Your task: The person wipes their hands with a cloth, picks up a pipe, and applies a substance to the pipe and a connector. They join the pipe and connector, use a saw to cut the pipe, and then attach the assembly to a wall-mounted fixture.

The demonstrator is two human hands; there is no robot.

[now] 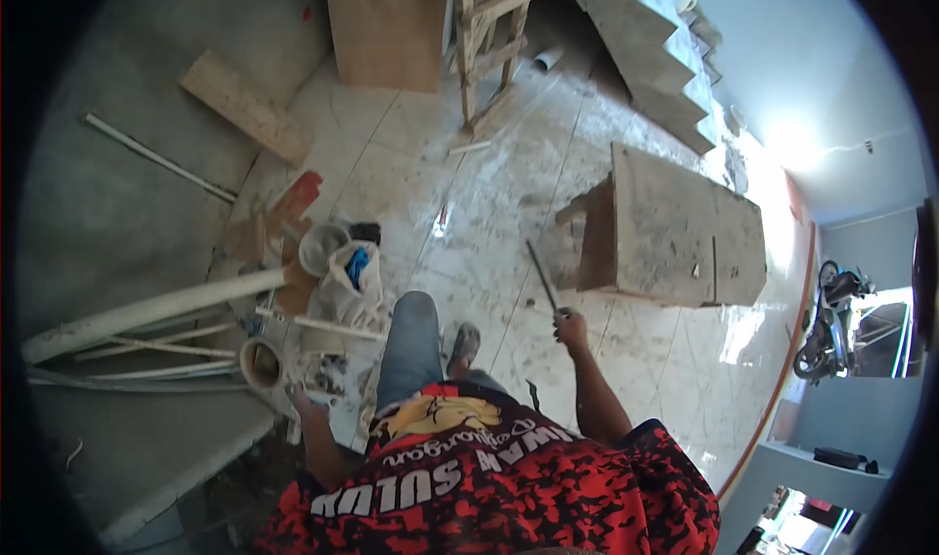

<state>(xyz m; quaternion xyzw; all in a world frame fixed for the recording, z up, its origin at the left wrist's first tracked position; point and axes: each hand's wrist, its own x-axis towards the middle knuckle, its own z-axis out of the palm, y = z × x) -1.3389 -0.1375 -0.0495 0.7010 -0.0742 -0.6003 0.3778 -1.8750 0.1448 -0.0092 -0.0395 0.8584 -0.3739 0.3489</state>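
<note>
My right hand (569, 327) is closed around one end of a long, thin, dark blade-like tool (542, 275), which points up and away over the tiled floor. Down on the left, my left hand (309, 410) reaches out with its fingers apart, just below the open end of a wide pale pipe (260, 362). Small grey and white pieces (331, 374) lie close beside those fingers. A white plastic bag (350, 291) with something blue in it sits beyond, next to a round grey bucket (323, 247).
Long white pipes (166, 310) lean across the left side. A dusty wooden box-like bench (685, 232) stands to the right, below concrete stairs (655, 46). Farther off are a wooden ladder-like frame (489, 46), a plank (245, 108) and a motorcycle (829, 320).
</note>
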